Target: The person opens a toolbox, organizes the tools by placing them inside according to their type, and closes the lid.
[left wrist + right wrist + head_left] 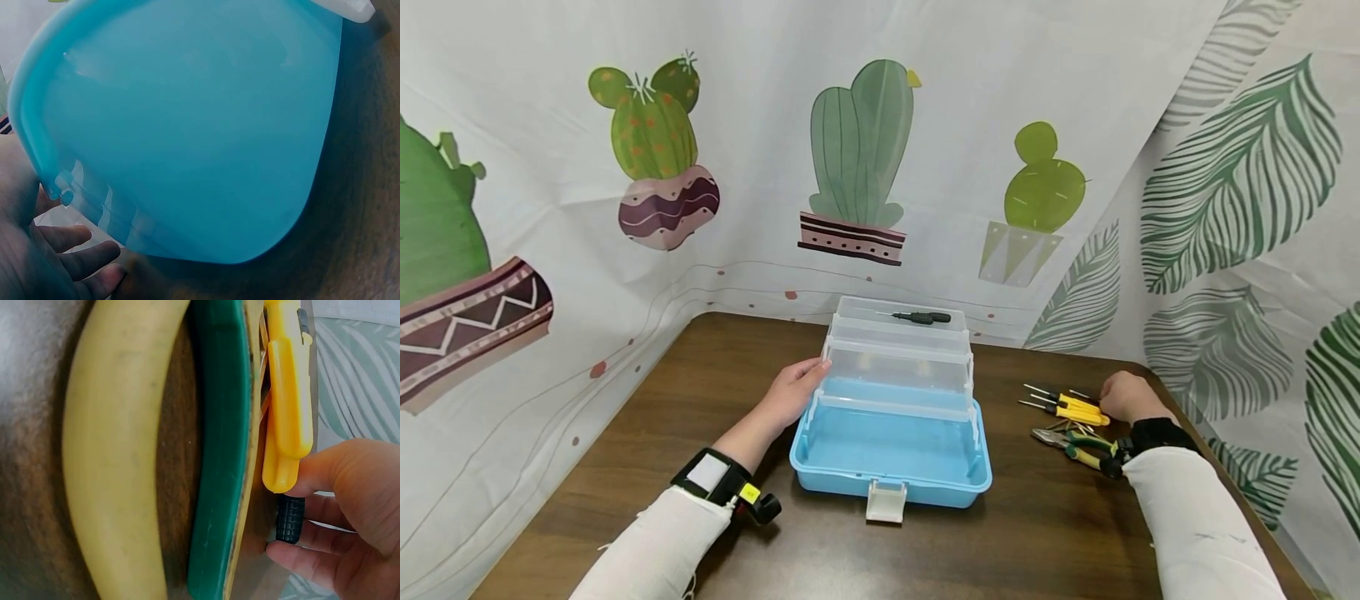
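A light-blue toolbox (891, 492) stands unfolded on the table, its clear trays (898, 367) raised in tiers behind the base. My left hand (796, 390) holds the left edge of the raised trays; in the left wrist view its fingers (94, 259) curl beyond the blue wall (187, 137). A dark screwdriver (925, 317) lies in the topmost tray. At the right, my right hand (1133, 398) pinches the ridged black handle (290, 519) of a screwdriver, whose shaft shows beside yellow-handled screwdrivers (1078, 408). Green-and-yellow pliers (1078, 446) lie nearer, partly behind the wrist camera.
The brown table (737, 333) meets a white curtain (760, 150) printed with cacti and leaves at its back and sides. A white latch (886, 502) hangs open from the toolbox front. Small brass-coloured pieces (1067, 426) lie between the pliers and the yellow handles.
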A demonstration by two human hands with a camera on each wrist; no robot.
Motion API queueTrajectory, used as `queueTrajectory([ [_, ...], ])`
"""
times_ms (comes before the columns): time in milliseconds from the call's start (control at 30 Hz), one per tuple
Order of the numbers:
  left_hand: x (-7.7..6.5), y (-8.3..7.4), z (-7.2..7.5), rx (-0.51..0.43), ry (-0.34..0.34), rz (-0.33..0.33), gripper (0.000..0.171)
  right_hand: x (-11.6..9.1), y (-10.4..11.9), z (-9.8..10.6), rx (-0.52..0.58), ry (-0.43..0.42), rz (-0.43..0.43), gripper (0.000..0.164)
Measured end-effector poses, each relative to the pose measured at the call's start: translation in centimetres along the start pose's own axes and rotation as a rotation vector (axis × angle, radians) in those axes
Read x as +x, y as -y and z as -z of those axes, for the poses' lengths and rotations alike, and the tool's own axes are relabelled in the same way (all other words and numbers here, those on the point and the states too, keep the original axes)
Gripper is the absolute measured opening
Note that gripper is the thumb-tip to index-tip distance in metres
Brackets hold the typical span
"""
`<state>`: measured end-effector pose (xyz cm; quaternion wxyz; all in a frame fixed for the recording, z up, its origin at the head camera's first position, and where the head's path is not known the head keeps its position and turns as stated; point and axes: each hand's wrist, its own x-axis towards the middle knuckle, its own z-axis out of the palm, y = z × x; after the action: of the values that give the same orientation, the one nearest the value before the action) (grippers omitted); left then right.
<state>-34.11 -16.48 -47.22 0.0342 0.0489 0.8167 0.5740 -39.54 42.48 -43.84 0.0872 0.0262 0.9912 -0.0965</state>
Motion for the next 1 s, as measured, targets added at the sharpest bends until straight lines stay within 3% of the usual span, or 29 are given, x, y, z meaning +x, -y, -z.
queueTrajectory([
  [367, 0.1, 0.0, 0.0, -0.001, -0.002, 0.005, 0.074, -0.3, 0.0, 0.2, 0.006, 0.003, 0.009, 0.017],
  [667, 0.0, -0.1, 0.0, -0.004, -0.001, 0.013, 0.074, -0.7, 0.0, 0.3, 0.075, -0.001, 0.01, 0.016],
  [1000, -0.2, -0.4, 0.0, -0.003, -0.004, 0.013, 0.071, -0.7, 0.4, 1.8, 0.146, -0.083, 0.083, 0.021],
])
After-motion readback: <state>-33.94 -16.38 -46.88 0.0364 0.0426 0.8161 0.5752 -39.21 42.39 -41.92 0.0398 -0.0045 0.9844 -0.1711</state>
